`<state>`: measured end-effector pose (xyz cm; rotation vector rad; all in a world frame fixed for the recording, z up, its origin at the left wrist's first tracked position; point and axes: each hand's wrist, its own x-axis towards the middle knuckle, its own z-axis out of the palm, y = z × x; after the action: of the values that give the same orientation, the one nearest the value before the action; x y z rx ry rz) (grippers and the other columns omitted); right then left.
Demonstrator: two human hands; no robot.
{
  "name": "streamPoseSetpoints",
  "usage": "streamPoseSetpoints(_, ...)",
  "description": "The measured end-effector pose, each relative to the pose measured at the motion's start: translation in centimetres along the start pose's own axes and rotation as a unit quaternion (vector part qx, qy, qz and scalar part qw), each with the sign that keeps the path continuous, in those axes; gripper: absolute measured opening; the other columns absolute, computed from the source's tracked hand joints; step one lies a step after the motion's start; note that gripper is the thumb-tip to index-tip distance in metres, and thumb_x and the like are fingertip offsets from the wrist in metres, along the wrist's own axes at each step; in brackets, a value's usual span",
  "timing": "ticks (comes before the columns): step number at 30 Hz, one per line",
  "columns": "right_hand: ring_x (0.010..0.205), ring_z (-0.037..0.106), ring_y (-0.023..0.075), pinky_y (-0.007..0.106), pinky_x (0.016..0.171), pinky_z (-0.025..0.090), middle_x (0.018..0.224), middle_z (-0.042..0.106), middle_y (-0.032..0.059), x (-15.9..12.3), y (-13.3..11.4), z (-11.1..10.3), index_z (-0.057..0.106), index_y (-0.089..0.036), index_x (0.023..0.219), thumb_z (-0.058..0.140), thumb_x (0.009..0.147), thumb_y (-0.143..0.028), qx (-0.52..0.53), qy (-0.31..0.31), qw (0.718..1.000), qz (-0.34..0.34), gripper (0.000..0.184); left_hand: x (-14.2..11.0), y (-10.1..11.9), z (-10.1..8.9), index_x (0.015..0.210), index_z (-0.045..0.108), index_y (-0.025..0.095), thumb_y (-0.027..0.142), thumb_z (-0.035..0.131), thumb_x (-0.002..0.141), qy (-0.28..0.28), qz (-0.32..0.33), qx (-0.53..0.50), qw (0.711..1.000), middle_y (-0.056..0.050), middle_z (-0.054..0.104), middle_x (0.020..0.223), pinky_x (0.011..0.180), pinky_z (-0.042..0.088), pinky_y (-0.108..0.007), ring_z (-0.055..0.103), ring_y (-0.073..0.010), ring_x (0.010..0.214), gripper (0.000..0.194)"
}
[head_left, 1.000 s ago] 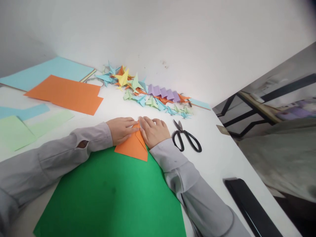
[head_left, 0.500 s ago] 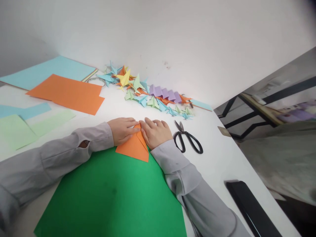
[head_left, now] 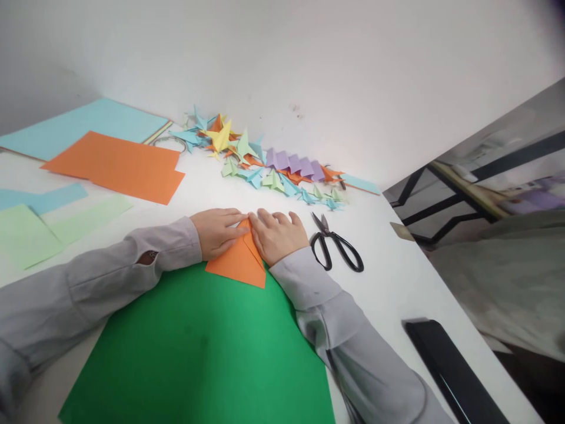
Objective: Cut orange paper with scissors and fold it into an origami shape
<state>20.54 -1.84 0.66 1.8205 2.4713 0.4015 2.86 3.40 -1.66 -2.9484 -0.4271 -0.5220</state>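
A folded orange paper with a pointed top lies over the far edge of a green sheet. At its left side, my left hand grips the upper part with thumb and fingers. My right hand presses on the right side near the tip, where a folded flap shows. Both sets of fingertips meet close to the point and partly cover it. To the right of my right hand lie black-handled scissors, blades slightly apart.
Along the wall lie several folded paper pieces and a purple pleated strip. Orange sheets, light blue sheets, a roll of tape and green pieces are at left. A black object lies near the table's right edge.
The whole view has shifted very slightly. My hands stay on the orange paper in nearly the same position, with little visible finger movement.
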Motion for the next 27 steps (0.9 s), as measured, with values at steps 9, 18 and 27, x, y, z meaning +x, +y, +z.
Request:
streamPoseSetpoints(9,0.102,0.05,0.0278,0.05,0.09,0.027,0.13,0.047,0.0078,-0.03,-0.1,-0.3,0.043,-0.024,0.127,0.028,0.09,-0.033,0.006,-0.004,1.0,0.004,0.041,0.31,0.4,-0.28,0.112,0.053,0.007,0.019,0.038,0.079,-0.045,-0.017,0.039,0.998,-0.019,0.054,0.116,0.088,0.043,-0.041,0.048,-0.0267,0.106,0.038)
streamPoseSetpoints(18,0.102,0.048,0.0263,0.045,0.087,0.029,0.131,0.046,0.0071,-0.08,0.07,0.07,0.042,-0.024,0.127,0.027,0.09,-0.033,0.004,0.003,1.0,0.0,0.041,0.98,0.75,-0.84,0.11,0.053,0.003,0.017,0.043,0.077,-0.081,-0.032,0.057,0.995,-0.02,0.054,0.116,0.085,0.043,-0.039,0.049,-0.0273,0.103,0.038)
streamPoseSetpoints(27,0.103,0.045,0.0264,0.041,0.084,0.033,0.13,0.047,0.0032,0.05,0.09,0.17,0.037,-0.029,0.131,0.028,0.09,-0.035,0.024,-0.011,1.0,0.014,0.043,0.85,0.85,-0.71,0.11,0.053,0.005,0.018,0.044,0.078,-0.077,-0.042,0.062,0.994,-0.019,0.054,0.116,0.084,0.043,-0.039,0.049,-0.0269,0.104,0.036)
